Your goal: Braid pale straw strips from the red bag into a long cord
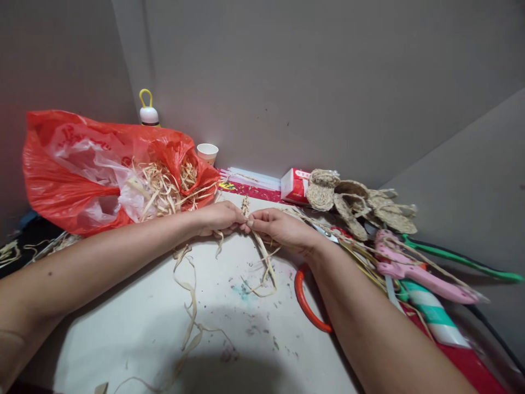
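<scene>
Hands (221, 217) (281, 227) w/ braid (245, 206), stained tbl (143, 323), gry walls (287, 76)

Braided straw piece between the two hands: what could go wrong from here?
The braided straw piece might loosen if the left hand or right hand eases its pinch, since loose strands hang below the fingers.
The long curling strands on the white tabletop could tangle or snag.
The orange handle lies close by the right forearm, so it may get bumped.
</scene>
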The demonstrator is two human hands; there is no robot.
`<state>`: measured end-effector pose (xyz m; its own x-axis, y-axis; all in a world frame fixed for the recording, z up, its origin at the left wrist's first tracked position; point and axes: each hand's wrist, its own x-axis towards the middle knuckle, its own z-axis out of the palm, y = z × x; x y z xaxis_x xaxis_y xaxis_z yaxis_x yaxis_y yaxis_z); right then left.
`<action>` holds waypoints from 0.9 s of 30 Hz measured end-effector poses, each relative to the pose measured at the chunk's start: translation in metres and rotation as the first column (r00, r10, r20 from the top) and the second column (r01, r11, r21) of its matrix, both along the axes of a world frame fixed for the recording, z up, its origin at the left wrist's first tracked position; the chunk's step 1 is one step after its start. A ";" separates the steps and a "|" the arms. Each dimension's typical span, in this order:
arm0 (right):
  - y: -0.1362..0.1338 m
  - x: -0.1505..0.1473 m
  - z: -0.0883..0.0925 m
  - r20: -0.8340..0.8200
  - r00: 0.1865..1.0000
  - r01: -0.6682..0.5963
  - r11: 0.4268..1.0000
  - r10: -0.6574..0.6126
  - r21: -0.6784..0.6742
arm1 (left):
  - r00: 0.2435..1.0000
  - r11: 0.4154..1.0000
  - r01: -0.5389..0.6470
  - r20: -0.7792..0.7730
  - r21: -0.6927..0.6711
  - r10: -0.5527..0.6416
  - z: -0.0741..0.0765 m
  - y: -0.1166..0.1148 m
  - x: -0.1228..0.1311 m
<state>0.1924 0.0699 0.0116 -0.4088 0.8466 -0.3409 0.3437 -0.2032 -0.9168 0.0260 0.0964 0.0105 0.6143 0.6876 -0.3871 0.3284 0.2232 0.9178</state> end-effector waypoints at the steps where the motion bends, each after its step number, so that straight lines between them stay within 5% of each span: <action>1: -0.001 -0.001 0.001 0.014 1.000 0.002 1.000 -0.002 0.011 | 1.000 0.999 -0.002 0.029 -0.040 0.004 0.001 -0.001 0.000; 18: -0.008 0.004 0.023 0.465 0.880 -0.041 0.958 -0.100 0.283 | 0.988 0.984 -0.126 -0.074 0.123 0.136 0.000 -0.010 0.006; 27: -0.019 -0.024 0.018 0.553 0.825 -0.138 0.905 -0.120 0.402 | 0.984 0.986 -0.163 0.065 -0.025 0.164 -0.003 -0.004 0.002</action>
